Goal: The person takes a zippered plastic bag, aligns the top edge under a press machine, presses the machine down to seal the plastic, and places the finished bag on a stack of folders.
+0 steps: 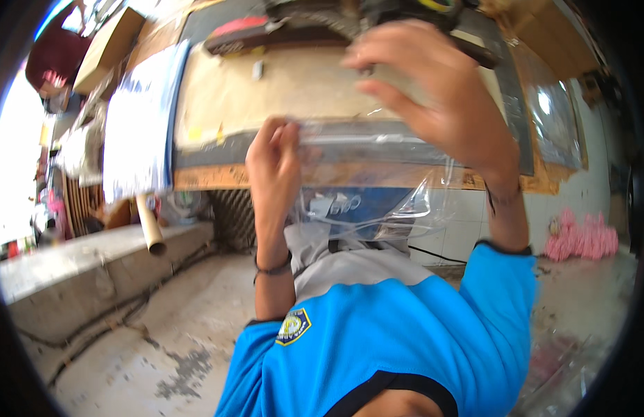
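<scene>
My left hand [275, 156] is closed, its fingers pinching the upper left corner of a clear plastic bag [377, 177]. The bag hangs over the table's front edge toward my lap, and a whitish strip runs along its upper part. My right hand [436, 94], blurred by motion, is raised above the table to the right of the bag. Its fingers are curved, with the thumb apart from them. A small dark spot shows by its fingertips, too unclear to name. On the brown paper sheet [301, 83] lies a small grey piece [258, 69].
A stack of clear plastic sheets or bags [138, 118] lies at the table's left end. Dark machine-like equipment [322, 24] stands at the back edge. Cardboard boxes [110, 48] are at far left and right. A cardboard tube [150, 226] juts out below the stack; pink bundles [582, 235] sit at right.
</scene>
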The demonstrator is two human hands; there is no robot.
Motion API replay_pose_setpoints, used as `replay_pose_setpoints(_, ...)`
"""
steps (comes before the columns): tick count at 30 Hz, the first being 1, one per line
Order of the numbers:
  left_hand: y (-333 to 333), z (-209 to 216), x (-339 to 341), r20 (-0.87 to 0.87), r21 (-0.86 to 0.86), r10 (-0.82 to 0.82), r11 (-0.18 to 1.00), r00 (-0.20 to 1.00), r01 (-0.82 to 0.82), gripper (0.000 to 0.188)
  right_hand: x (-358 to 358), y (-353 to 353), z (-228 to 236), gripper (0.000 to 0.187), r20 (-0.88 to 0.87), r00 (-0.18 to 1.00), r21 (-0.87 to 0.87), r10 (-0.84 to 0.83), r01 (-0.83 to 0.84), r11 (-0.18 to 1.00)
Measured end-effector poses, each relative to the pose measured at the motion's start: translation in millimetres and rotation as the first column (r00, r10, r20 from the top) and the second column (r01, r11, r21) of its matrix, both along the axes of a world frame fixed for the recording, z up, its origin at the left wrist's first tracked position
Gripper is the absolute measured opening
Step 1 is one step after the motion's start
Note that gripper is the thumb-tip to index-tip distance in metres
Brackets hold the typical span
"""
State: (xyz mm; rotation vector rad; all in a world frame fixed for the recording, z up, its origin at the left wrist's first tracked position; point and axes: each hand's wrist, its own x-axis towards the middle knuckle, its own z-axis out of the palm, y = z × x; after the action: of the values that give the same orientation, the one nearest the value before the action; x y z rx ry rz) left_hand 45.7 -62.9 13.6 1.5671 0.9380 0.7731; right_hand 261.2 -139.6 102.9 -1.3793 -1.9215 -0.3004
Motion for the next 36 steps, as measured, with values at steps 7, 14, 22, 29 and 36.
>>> replay_pose_setpoints(7,-30,5,-8,0.163,0.273,-0.063,0.962,0.985,0.016,0.022,1,-159,-81,0.037,-0.802,0.341,-0.246,-0.491,0.561,0.790)
replay_pose_setpoints(14,-32,12,-7,0.294,0.273,-0.134,0.961,0.947,0.051,0.022,-27,-138,-99,0.046,-0.934,0.211,-0.182,-0.288,0.413,0.892)
replay_pose_setpoints(22,-18,3,-3,0.260,0.209,-0.036,0.978,0.965,-0.020,0.025,-26,-134,-98,0.026,-0.932,0.120,-0.273,-0.342,0.386,0.881)
replay_pose_setpoints(29,-13,-2,3,0.281,0.098,-0.011,0.995,0.960,-0.018,0.029,-25,-133,-77,0.027,-0.892,0.265,-0.251,-0.367,0.384,0.889)
replay_pose_setpoints(36,-10,-1,4,0.275,0.100,-0.044,0.995,0.960,0.017,0.029,11,-124,-69,0.045,-0.568,0.604,-0.443,-0.559,0.348,0.826)
